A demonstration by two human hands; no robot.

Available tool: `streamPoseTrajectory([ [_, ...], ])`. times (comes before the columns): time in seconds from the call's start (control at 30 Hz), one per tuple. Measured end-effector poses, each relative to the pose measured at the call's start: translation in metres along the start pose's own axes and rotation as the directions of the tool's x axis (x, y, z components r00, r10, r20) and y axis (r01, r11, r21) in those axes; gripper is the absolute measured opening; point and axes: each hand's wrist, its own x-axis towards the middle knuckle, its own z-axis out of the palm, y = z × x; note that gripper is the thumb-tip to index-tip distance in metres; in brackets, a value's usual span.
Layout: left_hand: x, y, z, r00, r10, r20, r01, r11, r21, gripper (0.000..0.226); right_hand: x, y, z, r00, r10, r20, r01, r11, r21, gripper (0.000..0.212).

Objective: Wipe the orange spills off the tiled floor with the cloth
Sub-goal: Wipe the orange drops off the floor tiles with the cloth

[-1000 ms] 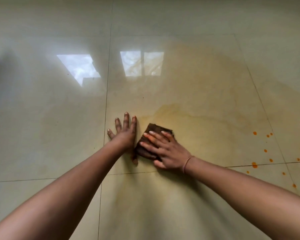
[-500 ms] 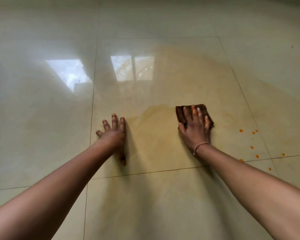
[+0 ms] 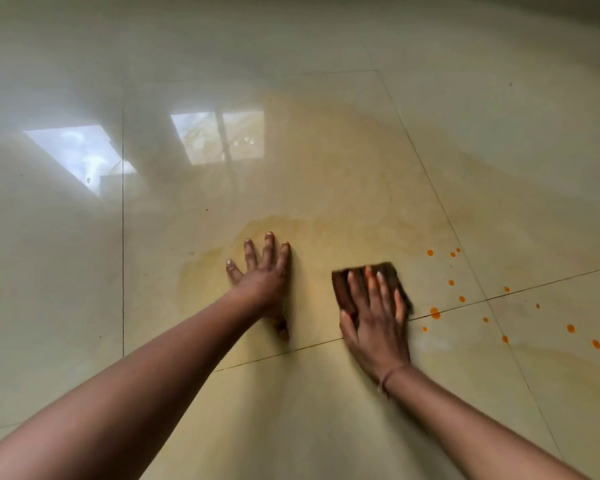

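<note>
Right hand [image 3: 374, 327]: flat out, fingers straight and slightly spread, pressing down on the dark brown square cloth [image 3: 392, 272]
Cloth: lies flat on the glossy cream tiled floor [image 3: 326, 427], right of centre, and its far corners peek out past the fingertips
Left hand [image 3: 264, 282]: palm down on bare tile, fingers splayed wide, holding nothing, just left of the cloth and apart from it
Orange spills [image 3: 435, 312]: round drops scattered right of the cloth; the nearest sits on the dark grout line [image 3: 465, 302] just beside the cloth's near right corner, and more trail off to the right edge
Pale yellow-orange smear [image 3: 208, 271]: a thin film over the tile around both hands, its edge showing left of the left hand
Thin wrist band [image 3: 387, 374]: round the right wrist
Bright window reflections [image 3: 219, 136]: two of them on the far left floor
</note>
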Motion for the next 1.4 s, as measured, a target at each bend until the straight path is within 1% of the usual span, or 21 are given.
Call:
streamPoseTrajectory([
  [0.07, 0.001, 0.004, -0.003, 1.000, -0.020, 0.021, 0.020, 1.000, 0.000, 0.130, 0.001, 0.016, -0.002, 0.997, -0.068, 0.043, 0.069, 0.998, -0.015, 0.071],
  [0.1, 0.002, 0.006, -0.004, 0.999, -0.028, 0.031, 0.028, 1.000, 0.000, 0.132, 0.022, 0.020, -0.005, 0.999, -0.026, 0.035, 0.027, 0.999, -0.020, 0.070],
  [0.2, 0.006, 0.006, -0.003, 0.997, -0.041, 0.059, 0.041, 0.999, 0.000, 0.140, 0.083, 0.016, -0.010, 0.978, 0.208, 0.009, -0.207, 0.978, -0.032, 0.070],
  [0.23, 0.007, 0.006, -0.002, 0.997, -0.041, 0.064, 0.041, 0.999, 0.004, 0.141, 0.076, 0.009, -0.007, 0.975, 0.224, -0.012, -0.224, 0.974, -0.013, 0.070],
  [0.3, 0.007, 0.006, -0.003, 0.998, -0.038, 0.057, 0.037, 0.999, 0.017, 0.144, 0.022, -0.009, 0.001, 0.987, 0.149, -0.059, -0.149, 0.989, 0.009, 0.069],
  [0.37, 0.006, 0.006, -0.004, 0.997, -0.039, 0.059, 0.038, 0.999, 0.026, 0.146, -0.055, -0.022, 0.005, 1.000, 0.008, 0.000, -0.008, 1.000, 0.000, 0.070],
  [0.43, 0.004, 0.008, -0.005, 0.997, -0.051, 0.054, 0.049, 0.998, 0.030, 0.146, -0.060, -0.012, 0.005, 0.997, -0.063, 0.040, 0.063, 0.998, 0.002, 0.072],
  [0.47, 0.004, 0.008, -0.005, 0.997, -0.054, 0.054, 0.052, 0.998, 0.042, 0.146, -0.038, -0.007, 0.003, 0.999, -0.026, 0.021, 0.026, 1.000, -0.007, 0.071],
  [0.53, 0.005, 0.009, -0.005, 0.997, -0.062, 0.048, 0.059, 0.996, 0.070, 0.149, 0.020, 0.003, -0.002, 0.986, 0.167, -0.015, -0.168, 0.985, -0.028, 0.071],
  [0.6, 0.008, 0.015, -0.005, 0.995, -0.085, 0.048, 0.080, 0.992, 0.097, 0.151, 0.023, 0.009, -0.003, 0.958, 0.279, -0.063, -0.279, 0.960, 0.005, 0.072],
  [0.67, 0.009, 0.025, -0.006, 0.993, -0.118, 0.024, 0.113, 0.981, 0.156, 0.150, -0.030, 0.006, -0.001, 0.967, 0.245, -0.075, -0.243, 0.970, 0.029, 0.070],
  [0.73, 0.004, 0.037, -0.005, 0.993, -0.116, -0.001, 0.112, 0.960, 0.258, 0.147, -0.074, 0.009, 0.001, 0.981, 0.191, -0.033, -0.190, 0.982, 0.021, 0.070],
  [0.77, 0.002, 0.046, -0.004, 0.997, -0.073, -0.022, 0.076, 0.952, 0.296, 0.144, -0.072, 0.016, 0.001, 0.980, 0.197, -0.009, -0.196, 0.980, 0.027, 0.070],
  [0.83, 0.002, 0.063, -0.003, 0.996, 0.056, -0.063, -0.033, 0.945, 0.324, 0.142, -0.028, 0.028, -0.005, 0.956, 0.292, -0.016, -0.292, 0.956, 0.022, 0.072],
  [0.9, 0.005, 0.086, -0.003, 0.985, 0.162, -0.062, -0.134, 0.937, 0.323, 0.147, 0.002, 0.039, -0.007, 0.920, 0.390, -0.023, -0.390, 0.921, 0.013, 0.073],
  [1.0, 0.012, 0.112, 0.000, 0.980, 0.197, -0.009, -0.189, 0.951, 0.244, 0.150, -0.046, 0.036, -0.003, 0.924, 0.374, -0.078, -0.373, 0.927, 0.026, 0.069],
  [1.07, 0.015, 0.120, 0.010, 0.983, 0.180, 0.039, -0.184, 0.963, 0.198, 0.148, -0.078, 0.040, -0.005, 0.931, 0.361, -0.046, -0.360, 0.933, 0.029, 0.070],
  [1.23, 0.019, 0.122, 0.020, 0.988, 0.131, 0.084, -0.144, 0.974, 0.175, 0.152, 0.015, 0.069, -0.019, 0.901, 0.434, 0.014, -0.434, 0.900, 0.030, 0.069],
  [1.3, 0.020, 0.124, 0.019, 0.987, 0.127, 0.095, -0.141, 0.977, 0.158, 0.153, 0.018, 0.082, -0.021, 0.936, 0.353, 0.011, -0.353, 0.936, -0.003, 0.069],
  [1.37, 0.020, 0.124, 0.019, 0.987, 0.116, 0.108, -0.131, 0.982, 0.139, 0.153, -0.013, 0.094, -0.025, 0.991, 0.132, 0.029, -0.130, 0.990, -0.060, 0.070],
  [1.4, 0.020, 0.124, 0.020, 0.988, 0.108, 0.109, -0.122, 0.984, 0.130, 0.153, -0.033, 0.103, -0.028, 0.997, -0.005, 0.073, 0.011, 0.996, -0.089, 0.072],
])
